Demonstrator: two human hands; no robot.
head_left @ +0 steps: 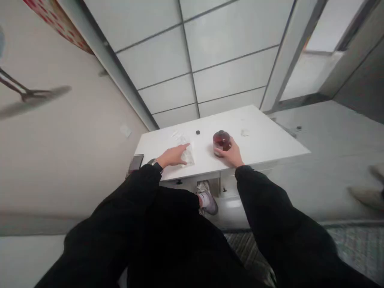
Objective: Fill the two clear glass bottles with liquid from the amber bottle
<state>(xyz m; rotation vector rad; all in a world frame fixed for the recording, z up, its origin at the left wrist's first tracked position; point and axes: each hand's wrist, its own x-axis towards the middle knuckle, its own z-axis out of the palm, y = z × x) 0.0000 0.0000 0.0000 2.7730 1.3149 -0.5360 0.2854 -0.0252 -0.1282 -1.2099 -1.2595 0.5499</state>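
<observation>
My right hand [231, 154] is wrapped around a dark red, see-through jar [221, 138] with a domed top and a small dark knob. The jar stands upright on the white table [270, 140], and a pale patch shows low on its side. To its left, my left hand [175, 155] is spread, thumb and fingers apart, over a crumpled clear plastic bag [189, 158]. Whether its fingertips press on the bag I cannot tell. A small black round piece [197, 132] lies between the hands, farther back.
A clear scrap of wrapping [245, 132] lies right of the jar. At the table's left edge is a dark flat device [136, 161], partly blurred out. Behind the table stand white panelled doors [228, 60]; drawers with black knobs [179, 182] are below its front edge.
</observation>
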